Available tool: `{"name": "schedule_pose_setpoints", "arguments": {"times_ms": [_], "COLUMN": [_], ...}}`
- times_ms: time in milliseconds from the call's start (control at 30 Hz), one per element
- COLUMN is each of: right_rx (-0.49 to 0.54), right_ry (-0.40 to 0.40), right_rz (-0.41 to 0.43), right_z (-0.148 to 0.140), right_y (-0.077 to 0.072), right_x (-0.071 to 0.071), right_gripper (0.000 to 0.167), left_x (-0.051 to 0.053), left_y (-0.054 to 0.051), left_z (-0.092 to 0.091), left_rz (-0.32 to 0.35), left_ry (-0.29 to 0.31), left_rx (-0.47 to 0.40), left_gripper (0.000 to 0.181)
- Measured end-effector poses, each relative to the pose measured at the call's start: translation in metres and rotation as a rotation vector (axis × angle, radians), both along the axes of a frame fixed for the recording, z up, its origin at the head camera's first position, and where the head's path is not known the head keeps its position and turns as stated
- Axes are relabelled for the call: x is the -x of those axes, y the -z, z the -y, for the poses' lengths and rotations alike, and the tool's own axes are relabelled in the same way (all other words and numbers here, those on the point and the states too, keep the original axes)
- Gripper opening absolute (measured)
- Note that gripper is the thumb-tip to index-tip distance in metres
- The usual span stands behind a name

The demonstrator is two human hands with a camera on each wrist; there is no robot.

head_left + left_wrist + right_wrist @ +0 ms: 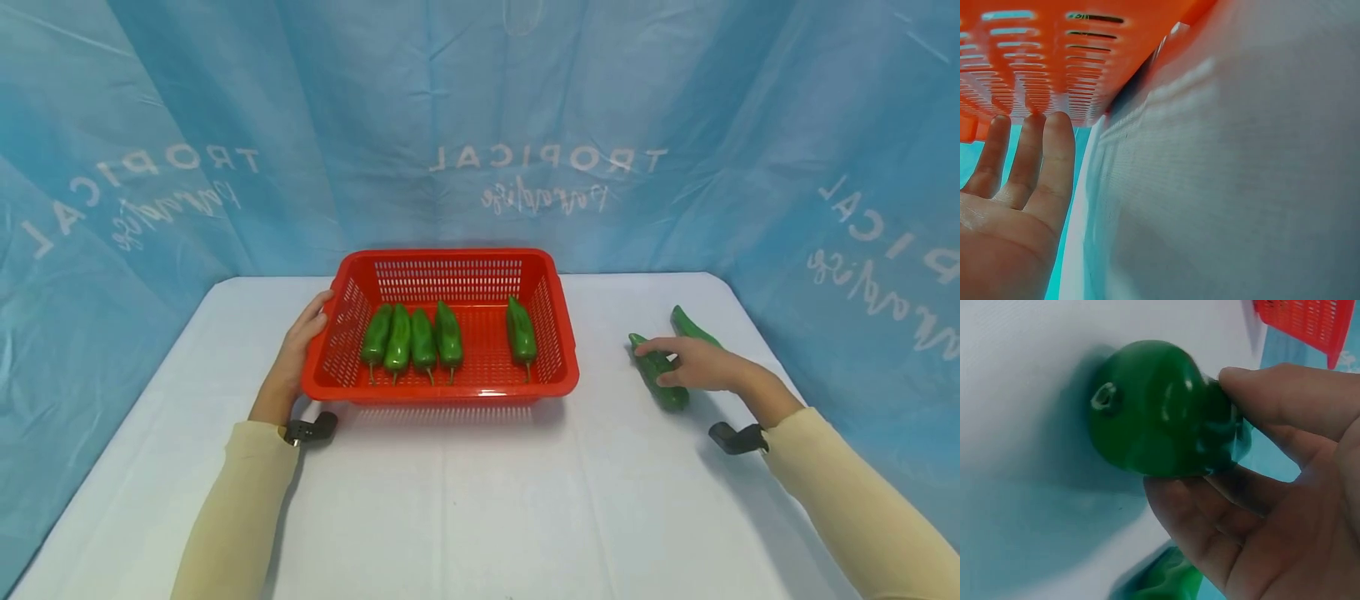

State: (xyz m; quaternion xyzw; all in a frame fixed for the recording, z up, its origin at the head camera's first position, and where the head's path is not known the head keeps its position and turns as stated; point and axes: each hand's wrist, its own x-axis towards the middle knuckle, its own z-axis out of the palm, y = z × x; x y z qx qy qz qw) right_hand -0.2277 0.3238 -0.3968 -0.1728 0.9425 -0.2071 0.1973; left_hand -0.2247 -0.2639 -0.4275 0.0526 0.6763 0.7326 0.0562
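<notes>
My left hand (pixel 298 342) rests against the left side of a red plastic basket (pixel 442 392). In the left wrist view its fingers look nearly straight, with the tips touching the slotted basket wall (pixel 1041 69). On the table to the right, my right hand (pixel 697 364) pinches a green chili pepper (pixel 671 396) between thumb and fingers. The right wrist view shows the held pepper (pixel 1147 412) from its blunt end, where a pale stem stub sits. Just beyond that hand lies another green pepper (pixel 692 325), partly hidden by it.
Inside the basket, several green peppers (pixel 398 337) lie side by side at the left, and a single pepper (pixel 521 333) lies at the right. A white cloth covers the table (pixel 465 500). Blue printed curtains (pixel 450 100) hang behind and at both sides.
</notes>
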Motion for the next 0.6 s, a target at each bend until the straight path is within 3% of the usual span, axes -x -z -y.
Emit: {"name": "schedule_pose_setpoints", "arguments": {"times_ms": [200,600], "right_rx": [0.024,0.083], "right_ry": [0.013,-0.039], "right_rz": [-0.022,-0.203], "right_z": [0.002,0.002], "right_y": [-0.018,-0.077], "right_x": [0.001,0.007], "right_gripper": [0.051,0.053], "left_x": [0.0,-0.001], "left_y": [0.001,-0.001], "left_z": [0.0,-0.001], "left_rz": [0.003,-0.009], "left_ry": [0.003,0.013], "left_rx": [0.002,-0.033], "left_gripper": [0.054,0.051]}}
